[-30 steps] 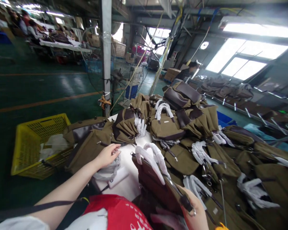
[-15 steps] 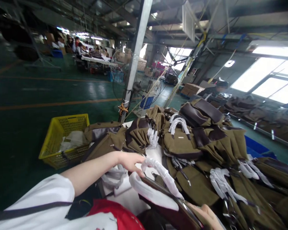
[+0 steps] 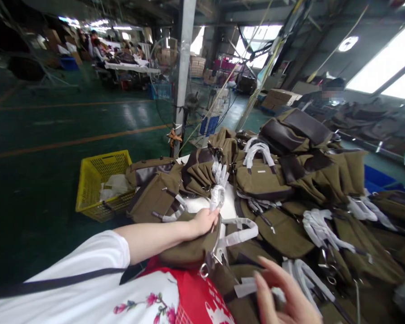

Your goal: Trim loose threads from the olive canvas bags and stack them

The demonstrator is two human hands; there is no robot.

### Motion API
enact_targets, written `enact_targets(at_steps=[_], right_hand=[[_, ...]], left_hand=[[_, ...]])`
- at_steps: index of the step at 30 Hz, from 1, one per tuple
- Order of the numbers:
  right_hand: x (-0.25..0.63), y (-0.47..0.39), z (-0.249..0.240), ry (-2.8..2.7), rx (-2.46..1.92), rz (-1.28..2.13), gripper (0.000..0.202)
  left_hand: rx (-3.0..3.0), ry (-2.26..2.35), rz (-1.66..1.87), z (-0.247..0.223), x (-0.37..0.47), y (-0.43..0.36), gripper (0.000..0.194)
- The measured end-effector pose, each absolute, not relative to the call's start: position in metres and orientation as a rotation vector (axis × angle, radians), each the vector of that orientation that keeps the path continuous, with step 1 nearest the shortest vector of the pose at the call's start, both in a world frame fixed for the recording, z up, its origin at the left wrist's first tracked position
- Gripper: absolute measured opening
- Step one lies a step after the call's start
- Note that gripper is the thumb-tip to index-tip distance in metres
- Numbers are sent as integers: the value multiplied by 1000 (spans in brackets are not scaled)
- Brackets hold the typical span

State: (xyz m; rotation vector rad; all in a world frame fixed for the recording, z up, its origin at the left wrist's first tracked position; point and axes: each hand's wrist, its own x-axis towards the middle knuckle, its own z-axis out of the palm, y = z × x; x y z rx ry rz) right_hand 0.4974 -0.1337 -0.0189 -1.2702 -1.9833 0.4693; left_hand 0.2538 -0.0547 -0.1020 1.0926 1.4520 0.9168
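Observation:
My left hand (image 3: 205, 222) is closed on the top edge of an olive canvas bag (image 3: 185, 249), close to one of its white-wrapped handles. This bag leans against my red apron (image 3: 202, 292), and its second wrapped handle (image 3: 239, 233) loops to the right. A metal ring (image 3: 204, 271) hangs at the bag's near end. At the lower right, my right hand (image 3: 286, 294) is open, thumb and fingers apart, over other bags. A white strip (image 3: 245, 288) lies beside its thumb.
Olive bags with dark brown trim (image 3: 263, 182) are heaped across the table. A yellow crate (image 3: 104, 157) stands on the floor at left. A metal post (image 3: 182, 76) and a fan (image 3: 192, 103) rise beyond the table. Another person (image 3: 327, 99) is at the back right.
My right hand has come off the bag and opened. The bag has turned, its dark glossy side no longer facing up. My left hand has moved slightly right, and the view has shifted.

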Motion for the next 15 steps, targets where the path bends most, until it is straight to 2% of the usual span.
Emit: enact_targets(at_steps=[5, 12, 15], right_hand=[[430, -139, -46, -2270, -1396, 1018, 45], [422, -144, -72, -2175, -1337, 1308, 46], [420, -137, -75, -2016, -1253, 1499, 40]], left_hand=[[853, 1556, 903, -144, 275, -64, 71], [756, 1569, 857, -159, 282, -73, 72], [764, 1574, 826, -161, 285, -75, 72]])
